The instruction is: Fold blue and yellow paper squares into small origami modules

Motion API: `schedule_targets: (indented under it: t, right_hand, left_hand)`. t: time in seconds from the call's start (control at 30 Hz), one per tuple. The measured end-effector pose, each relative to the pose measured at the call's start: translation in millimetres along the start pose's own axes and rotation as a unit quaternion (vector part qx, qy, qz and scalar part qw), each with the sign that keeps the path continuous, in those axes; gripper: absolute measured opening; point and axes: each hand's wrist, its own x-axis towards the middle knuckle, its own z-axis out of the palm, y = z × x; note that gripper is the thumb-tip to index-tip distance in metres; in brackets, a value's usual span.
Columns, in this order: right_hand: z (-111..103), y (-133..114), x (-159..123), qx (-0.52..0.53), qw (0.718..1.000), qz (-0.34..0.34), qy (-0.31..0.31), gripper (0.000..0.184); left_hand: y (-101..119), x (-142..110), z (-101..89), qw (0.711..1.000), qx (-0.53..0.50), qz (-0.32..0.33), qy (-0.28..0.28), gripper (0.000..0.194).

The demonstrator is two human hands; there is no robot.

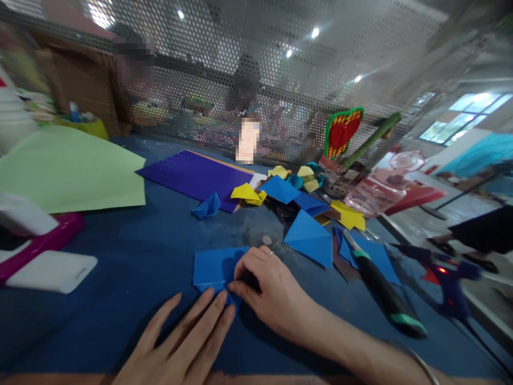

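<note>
A folded blue paper sheet (pixel 212 267) lies on the dark blue tabletop (pixel 132 246) right in front of me. My right hand (pixel 268 289) rests on its right part, fingers curled and pinched on a fold near the lower edge. My left hand (pixel 188 342) lies flat just below the sheet, fingers stretched out, fingertips touching its lower edge. A ring shows on my right hand and a bangle on that wrist.
Folded blue (pixel 310 238) and yellow (pixel 248 193) paper pieces lie beyond, with a purple sheet (pixel 192 174) and a light green sheet (pixel 68 168). A black cutter with green ends (pixel 385 291) and a glue gun (pixel 449 278) lie at right. A mesh screen (pixel 256 80) stands behind.
</note>
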Motion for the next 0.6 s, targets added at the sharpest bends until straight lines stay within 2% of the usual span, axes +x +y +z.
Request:
schedule_targets:
  t: [0.03,0.07,0.13,0.27,0.4,0.47,0.6]
  right_hand:
    - [0,0,0,0.001,1.000,0.000,0.001,0.014]
    - [0,0,0,0.002,1.000,0.000,0.002,0.014]
    - [0,0,-1,0.003,1.000,-0.001,-0.001,0.013]
    - [-3,0,-1,0.000,1.000,0.004,-0.003,0.013]
    - [-4,-2,-1,0.001,1.000,0.015,0.001,0.013]
    - [-4,-2,-2,0.001,1.000,0.018,0.003,0.014]
    - [-3,3,-5,-0.002,1.000,0.022,0.010,0.017]
  left_hand:
    - [-2,1,-0.6,1.000,0.001,0.009,0.001,0.040]
    - [-3,1,-1.1,0.999,0.008,0.048,-0.008,0.042]
    - [-3,2,-1.2,0.998,0.018,0.065,-0.016,0.043]
    - [-1,3,-0.7,1.000,0.014,0.013,-0.018,0.042]
    - [-3,5,-1.3,0.997,0.014,0.071,-0.005,0.043]
    - [-1,6,-0.2,0.998,-0.001,0.057,0.010,0.041]
    - [11,7,6.6,0.996,-0.049,-0.051,0.061,0.035]
